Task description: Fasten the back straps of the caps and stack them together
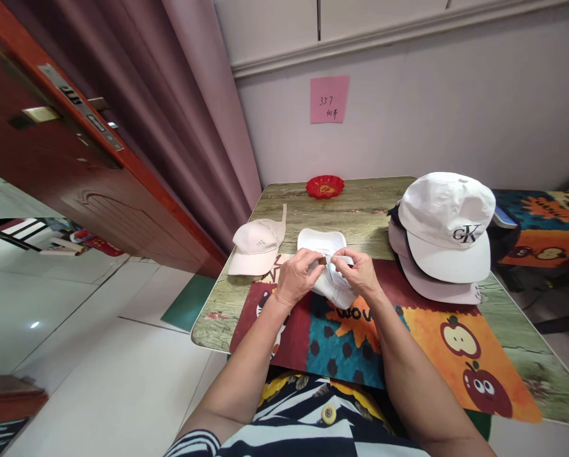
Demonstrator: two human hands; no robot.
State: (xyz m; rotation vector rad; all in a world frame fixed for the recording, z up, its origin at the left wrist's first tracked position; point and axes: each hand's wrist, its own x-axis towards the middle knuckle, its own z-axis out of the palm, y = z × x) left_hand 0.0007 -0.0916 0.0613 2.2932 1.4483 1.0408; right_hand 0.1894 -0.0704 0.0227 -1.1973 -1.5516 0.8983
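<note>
A white cap (338, 293) lies on the table mat in front of me, its brim (321, 240) pointing to the wall and its back opening toward me. My left hand (298, 277) is closed in a pinch at the left side of that opening, beside a small brownish buckle (322, 260). From the right, my right hand (361, 273) pinches the white strap (342, 259) of the same cap. The strap spans between both hands, and fingers partly cover it. Left of my hands rests a pale pink cap (258, 244) with its strap sticking up.
Stacked caps stand at the right, a white cap with black letters (449, 222) on top. A red scalloped dish (325, 186) sits near the wall. The colourful mat (346, 346) covers the table's (213, 317) front. A wooden door (108, 197) stands at the left.
</note>
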